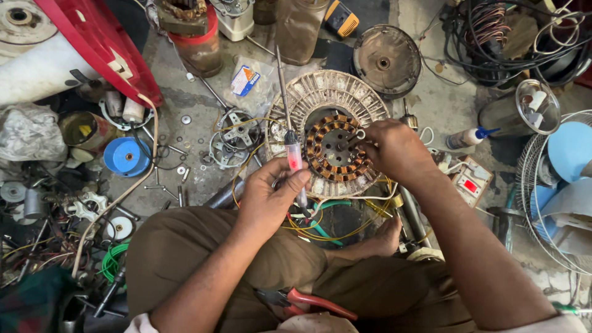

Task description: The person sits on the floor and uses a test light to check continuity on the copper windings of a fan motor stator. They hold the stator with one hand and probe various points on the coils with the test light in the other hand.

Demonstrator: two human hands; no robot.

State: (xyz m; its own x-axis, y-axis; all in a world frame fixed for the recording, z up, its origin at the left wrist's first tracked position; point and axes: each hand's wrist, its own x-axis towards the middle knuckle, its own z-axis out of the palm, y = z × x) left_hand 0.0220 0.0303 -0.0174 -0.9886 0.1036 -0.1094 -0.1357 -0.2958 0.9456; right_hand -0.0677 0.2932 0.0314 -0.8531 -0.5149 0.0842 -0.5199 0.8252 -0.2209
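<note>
Left hand (269, 198) fingers grip one screwdriver (290, 132); right hand (391, 148) fingers pinch one stator (333, 148).

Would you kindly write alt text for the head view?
A left hand holds a red-handled screwdriver upright while the right hand touches a round motor stator with copper windings, on a floor littered with parts.

Fan stator (336, 148): copper-brown coils ringed in a dull silver, ribbed housing (320, 92). Screwdriver (292, 148): clear red handle, steel shaft. Wires (333, 225): yellow and green. Pliers (308, 302): red grips. Spool (126, 156): blue. Trousers (185, 259): olive-brown. Floor (185, 98): grey, stained.
</note>
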